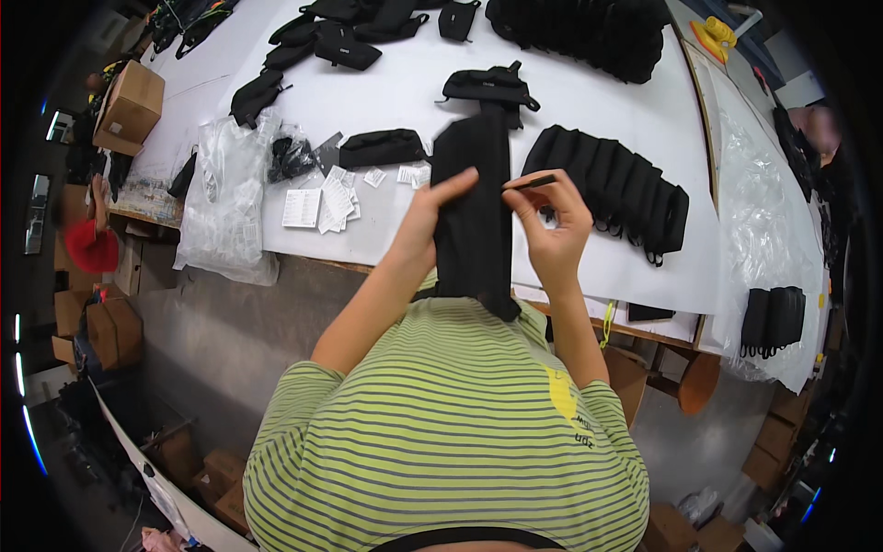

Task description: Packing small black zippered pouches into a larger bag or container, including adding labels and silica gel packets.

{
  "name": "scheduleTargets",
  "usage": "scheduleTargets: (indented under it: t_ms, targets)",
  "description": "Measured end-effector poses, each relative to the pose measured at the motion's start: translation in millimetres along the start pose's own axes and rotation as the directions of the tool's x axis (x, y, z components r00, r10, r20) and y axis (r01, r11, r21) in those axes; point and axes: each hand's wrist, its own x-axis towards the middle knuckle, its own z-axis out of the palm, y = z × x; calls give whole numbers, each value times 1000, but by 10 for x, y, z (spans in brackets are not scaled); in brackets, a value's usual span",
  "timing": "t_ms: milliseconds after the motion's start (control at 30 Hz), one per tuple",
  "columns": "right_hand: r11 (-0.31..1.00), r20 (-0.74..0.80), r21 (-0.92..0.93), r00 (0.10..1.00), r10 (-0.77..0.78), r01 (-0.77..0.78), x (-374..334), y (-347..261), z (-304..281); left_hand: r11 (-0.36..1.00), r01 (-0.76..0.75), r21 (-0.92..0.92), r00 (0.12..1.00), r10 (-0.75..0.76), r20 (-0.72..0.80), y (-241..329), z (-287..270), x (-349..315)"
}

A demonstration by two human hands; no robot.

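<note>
In front of my chest a long black fabric pouch [472, 230] stands on end. My left hand [425, 213] grips its left side, with the thumb lying across the front and the other fingers hidden behind. My right hand [559, 223] is closed in a pinch at the pouch's right edge, on a thin black strip [533, 182]. Whether that strip is joined to the pouch I cannot tell. Just beyond lies another black pouch [487, 86] with straps. A row of black pouches [612, 184] overlaps to the right of my right hand.
On the white table [405, 92], white printed cards [322, 207], a black pouch [382, 147] and clear plastic bags [230, 193] lie left. Black pouches are heaped at the far side [584, 32]. Plastic sheeting [768, 221] covers the right side. Another person's red sleeve [92, 247] shows far left.
</note>
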Motion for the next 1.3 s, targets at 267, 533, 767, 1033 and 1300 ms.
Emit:
scheduleTargets:
  t_ms: [267, 533, 767, 1033, 1300]
  targets:
    - [979, 307, 108, 942, 133, -173, -245, -151, -34, 983, 7, -183, 1000, -2, 29, 259, -165, 154]
    - [997, 303, 6, 950, 75, -80, -163, -267, -87, 987, -113, 119, 991, 103, 85, 216, -26, 25]
    - [993, 492, 2, 864, 105, -122, -189, -393, -56, 977, 129, -169, 962, -82, 260, 325, -156, 148]
    - [990, 358, -36, 923, 137, -133, -167, -388, 20, 990, 44, -137, 979, -16, 205, 219, -174, 113]
    - [976, 448, 76, 882, 149, -203, -246, -438, 34, 982, 71, -174, 945, -10, 326, 299, -299, 183]
